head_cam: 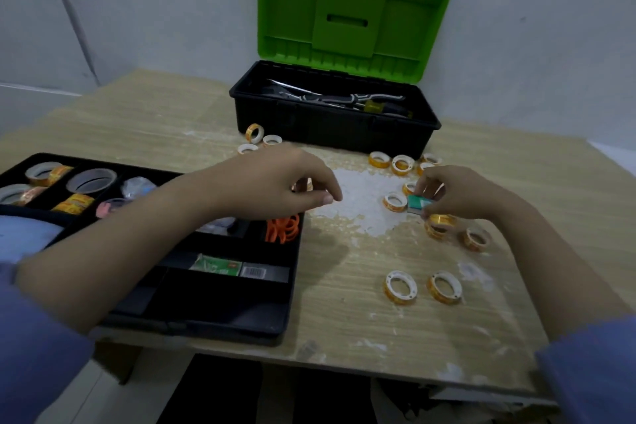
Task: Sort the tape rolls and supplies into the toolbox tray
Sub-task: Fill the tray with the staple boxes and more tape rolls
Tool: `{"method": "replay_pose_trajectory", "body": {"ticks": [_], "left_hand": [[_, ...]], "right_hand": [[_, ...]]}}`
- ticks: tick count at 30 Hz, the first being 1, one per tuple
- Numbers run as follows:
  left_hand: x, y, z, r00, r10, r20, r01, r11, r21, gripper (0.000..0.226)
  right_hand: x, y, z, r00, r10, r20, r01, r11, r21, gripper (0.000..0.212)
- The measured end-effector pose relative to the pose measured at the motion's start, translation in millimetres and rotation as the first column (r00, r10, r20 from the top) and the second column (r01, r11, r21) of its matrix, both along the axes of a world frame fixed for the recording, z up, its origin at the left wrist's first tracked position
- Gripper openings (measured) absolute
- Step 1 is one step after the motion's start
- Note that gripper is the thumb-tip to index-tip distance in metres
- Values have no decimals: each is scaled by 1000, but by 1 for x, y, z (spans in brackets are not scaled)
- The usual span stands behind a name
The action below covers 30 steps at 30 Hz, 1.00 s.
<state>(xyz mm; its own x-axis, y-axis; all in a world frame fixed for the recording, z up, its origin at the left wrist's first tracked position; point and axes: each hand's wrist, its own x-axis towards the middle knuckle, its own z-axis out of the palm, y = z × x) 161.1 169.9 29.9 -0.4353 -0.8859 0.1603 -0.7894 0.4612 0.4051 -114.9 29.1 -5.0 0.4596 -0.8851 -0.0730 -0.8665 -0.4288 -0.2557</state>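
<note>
A black divided tray (285, 289) lies at the left with tape rolls, orange rings (283, 229) and a green packet (216, 266) in its compartments. My left hand (275, 182) hovers over the tray's far right corner, fingers curled down; a small tape roll (302, 185) shows partly under them, and whether it is gripped I cannot tell. My right hand (457, 191) pinches a small green-and-white box (417, 204) among several small yellow tape rolls, such as the one beside it (394, 201). Two rolls (401, 287) (444, 287) lie nearer me.
An open toolbox (330, 120) with a green lid (354, 10) stands at the back, with tools inside. Three small rolls (255, 133) lie by its left corner. A white worn patch (358, 200) marks the wooden table (344, 320). The table's front edge is close.
</note>
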Motion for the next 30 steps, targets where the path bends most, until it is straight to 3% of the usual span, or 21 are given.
{"method": "replay_pose_trajectory", "body": {"ticks": [3,5,7,10,12,15,17,20,23,27,30], "left_hand": [[-6,-8,3,1000,-4,-29,3,999,-44,18],[-7,-11,6,997,-6,-71,0,996,-92,23],[-8,-9,9,993,-6,-122,-10,991,-130,32],[-8,2,13,969,0,-247,-29,993,-113,46],[2,14,14,942,28,-334,-61,994,-90,43],[28,38,15,916,77,-394,-109,992,-61,41],[43,53,15,940,82,-333,-107,992,-59,43],[75,78,7,968,125,-216,-134,991,-25,37],[108,99,-6,958,215,-192,-206,976,65,28],[131,108,-19,967,249,-47,-243,964,112,28],[133,106,-25,973,226,-40,-222,971,93,19]], "right_hand": [[1,10,19,998,-32,50,38,990,-133,26],[8,26,41,983,-8,185,43,982,-185,26],[25,51,58,939,106,327,-58,987,-153,28],[61,93,64,815,267,515,-252,963,-100,29],[82,112,58,733,309,606,-300,946,-120,30],[107,126,43,579,255,775,-334,941,-61,36],[114,131,33,523,200,829,-366,930,7,36],[124,137,15,595,260,761,-364,931,-33,27],[124,135,0,727,421,542,-329,907,-263,13],[121,133,-11,736,415,535,-319,910,-267,8],[119,134,-11,738,390,552,-299,921,-250,7]]}}
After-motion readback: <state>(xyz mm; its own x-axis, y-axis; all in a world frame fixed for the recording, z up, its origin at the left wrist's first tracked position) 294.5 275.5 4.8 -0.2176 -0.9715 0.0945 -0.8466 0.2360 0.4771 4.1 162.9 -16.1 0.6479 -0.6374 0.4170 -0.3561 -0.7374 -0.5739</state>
